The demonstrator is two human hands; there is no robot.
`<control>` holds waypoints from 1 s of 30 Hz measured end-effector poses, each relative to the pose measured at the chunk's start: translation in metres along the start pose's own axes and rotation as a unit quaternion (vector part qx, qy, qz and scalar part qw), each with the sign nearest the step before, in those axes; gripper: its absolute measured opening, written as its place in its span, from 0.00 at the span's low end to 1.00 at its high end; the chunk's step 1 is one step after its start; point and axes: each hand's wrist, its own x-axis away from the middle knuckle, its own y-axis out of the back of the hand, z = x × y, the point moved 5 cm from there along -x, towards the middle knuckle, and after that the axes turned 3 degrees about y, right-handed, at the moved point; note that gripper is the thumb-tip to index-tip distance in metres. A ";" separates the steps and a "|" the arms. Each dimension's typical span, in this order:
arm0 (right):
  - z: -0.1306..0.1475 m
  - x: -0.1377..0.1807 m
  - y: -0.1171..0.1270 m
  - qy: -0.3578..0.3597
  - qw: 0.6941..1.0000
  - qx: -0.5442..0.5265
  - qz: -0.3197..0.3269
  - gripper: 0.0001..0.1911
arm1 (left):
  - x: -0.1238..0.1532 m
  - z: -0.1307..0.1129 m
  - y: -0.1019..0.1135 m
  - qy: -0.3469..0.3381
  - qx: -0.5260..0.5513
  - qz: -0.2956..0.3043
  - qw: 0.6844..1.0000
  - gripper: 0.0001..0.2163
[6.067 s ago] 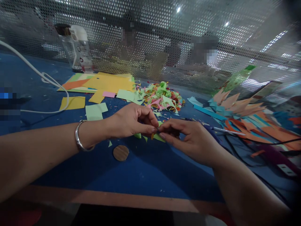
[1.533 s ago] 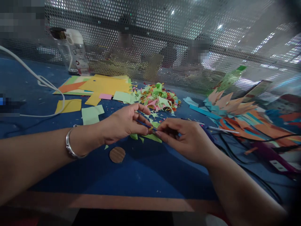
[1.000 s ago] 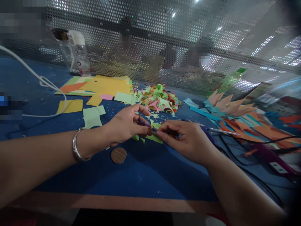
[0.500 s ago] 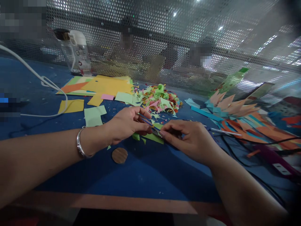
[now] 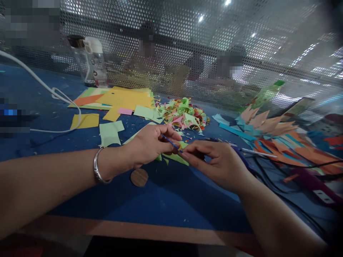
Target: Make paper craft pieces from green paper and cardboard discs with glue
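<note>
A thin blue strip (image 5: 169,141), with a speck of yellow near its right end, spans the gap between my hands. My left hand (image 5: 157,141) pinches it between thumb and fingers, a silver bangle on that wrist. At the strip's right end, the thumb and forefinger of my right hand (image 5: 206,155) are closed on it. Whether it is paper I cannot tell. Just below lie green paper pieces (image 5: 178,158), partly hidden by the hands. A round brown corrugated disc (image 5: 139,177) rests on the blue table, nearer me than my left hand.
Colourful paper scraps (image 5: 184,114) are heaped beyond my hands, with yellow sheets (image 5: 128,97) to their left. Two bottles (image 5: 98,67) stand by the perforated screen (image 5: 177,46). Orange and blue folded paper (image 5: 268,125), dark cables and a purple power strip (image 5: 316,187) lie right. A white cable (image 5: 29,67) curves at left.
The view has shifted slightly. The blue strip now slants more steeply down toward my right hand, and less of it shows. Both hands keep their pinch on it.
</note>
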 end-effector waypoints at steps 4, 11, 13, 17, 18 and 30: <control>0.000 0.001 0.001 -0.005 1.000 -0.006 -0.006 0.11 | -0.001 -0.001 0.001 -0.007 0.012 -0.006 1.000 0.07; 0.001 0.002 0.001 -0.001 1.000 -0.003 -0.013 0.10 | -0.002 -0.002 0.002 -0.019 0.020 -0.010 1.000 0.07; 0.002 0.002 0.001 0.003 1.000 -0.007 -0.009 0.11 | -0.002 -0.002 0.003 -0.020 0.028 -0.018 0.999 0.06; 0.004 0.001 0.002 0.006 1.000 -0.004 -0.018 0.10 | -0.003 0.000 0.006 -0.006 0.056 -0.031 0.998 0.05; 0.004 0.001 0.004 0.008 1.000 -0.002 -0.027 0.10 | -0.004 0.001 0.006 0.004 0.066 -0.031 0.997 0.05; -0.011 0.002 0.015 -0.053 0.992 0.024 -0.112 0.10 | -0.002 0.004 0.005 0.051 0.103 -0.022 0.993 0.03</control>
